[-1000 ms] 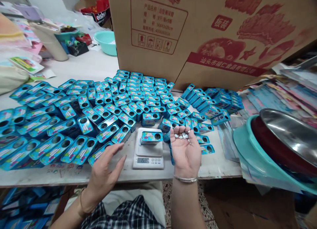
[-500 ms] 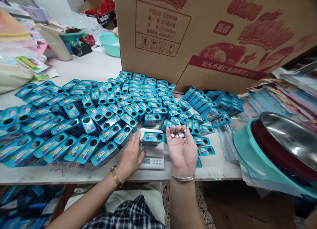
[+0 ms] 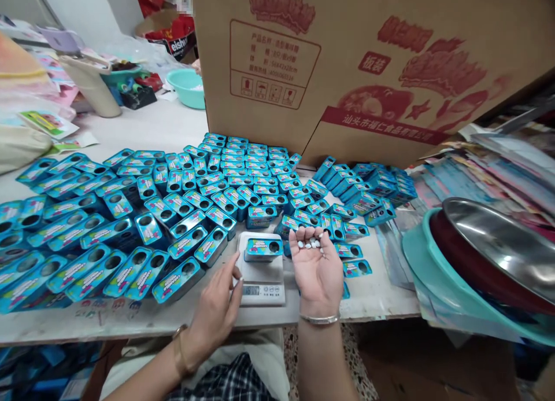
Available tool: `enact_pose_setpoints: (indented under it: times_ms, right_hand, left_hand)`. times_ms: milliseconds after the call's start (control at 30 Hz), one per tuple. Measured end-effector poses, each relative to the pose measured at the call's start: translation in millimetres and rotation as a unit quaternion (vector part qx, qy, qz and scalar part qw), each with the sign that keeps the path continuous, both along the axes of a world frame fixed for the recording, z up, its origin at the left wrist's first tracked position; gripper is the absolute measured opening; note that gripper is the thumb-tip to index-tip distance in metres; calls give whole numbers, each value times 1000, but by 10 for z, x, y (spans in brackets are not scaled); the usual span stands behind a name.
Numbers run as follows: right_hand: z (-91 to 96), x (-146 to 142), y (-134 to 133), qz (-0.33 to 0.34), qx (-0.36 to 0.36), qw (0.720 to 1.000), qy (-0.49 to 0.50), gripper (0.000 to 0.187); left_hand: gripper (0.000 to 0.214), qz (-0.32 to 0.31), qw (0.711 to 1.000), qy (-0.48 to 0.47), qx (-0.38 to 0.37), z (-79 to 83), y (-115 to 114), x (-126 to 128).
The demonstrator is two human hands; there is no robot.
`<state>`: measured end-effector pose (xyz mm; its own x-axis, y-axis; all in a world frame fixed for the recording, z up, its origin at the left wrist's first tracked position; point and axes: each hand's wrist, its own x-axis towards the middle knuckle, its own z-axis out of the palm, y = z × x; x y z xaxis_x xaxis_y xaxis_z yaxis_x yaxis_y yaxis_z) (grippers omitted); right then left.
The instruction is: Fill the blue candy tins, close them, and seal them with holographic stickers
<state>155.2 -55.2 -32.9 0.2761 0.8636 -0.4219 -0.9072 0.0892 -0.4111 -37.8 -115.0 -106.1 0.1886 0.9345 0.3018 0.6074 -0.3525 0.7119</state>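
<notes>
While the right hand (image 3: 318,268) lies palm-up and open at 3 o'clock of the scale (image 3: 261,269), cupping a few white pellets (image 3: 311,243) on its fingers, the left hand (image 3: 215,314) has its fingers apart at the scale's 9 o'clock edge, fingertips touching near the display and gripping nothing. One blue tin (image 3: 262,249) sits on the platform, with rows of like tins (image 3: 130,216) from 9 to 12 o'clock; judgement: keep fingers off the platform and add pellets singly so the reading settles.

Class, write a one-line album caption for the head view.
Right hand cups white candies; left hand touches the scale holding a blue tin.
</notes>
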Motion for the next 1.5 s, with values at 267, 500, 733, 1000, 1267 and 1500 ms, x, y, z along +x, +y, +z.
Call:
enact_pose_setpoints:
  times_ms: [267, 500, 733, 1000, 1267, 1500]
  right_hand:
    - [18, 78, -3, -18, 16, 1000, 8, 20]
    - [-4, 156, -60, -32, 15, 999, -1, 15]
    - [-23, 27, -7, -1, 9, 1000, 18, 21]
    - [13, -24, 22, 0, 0, 1000, 6, 20]
    - [8, -213, 12, 4, 35, 998, -51, 16]
    - [3, -288, 49, -6, 55, 996, -66, 18]
  left_hand:
    - [66, -32, 989, 19, 144, 570, 521, 377]
    - [56, 49, 986, -53, 151, 675, 533, 232]
    - [51, 177, 969, -155, 75, 580, 202, -288]
    - [58, 119, 982, -146, 28, 312, 6, -367]
    - [60, -16, 998, 11, 66, 473, 361, -26]
    - [66, -97, 992, 47, 60, 398, 673, 294]
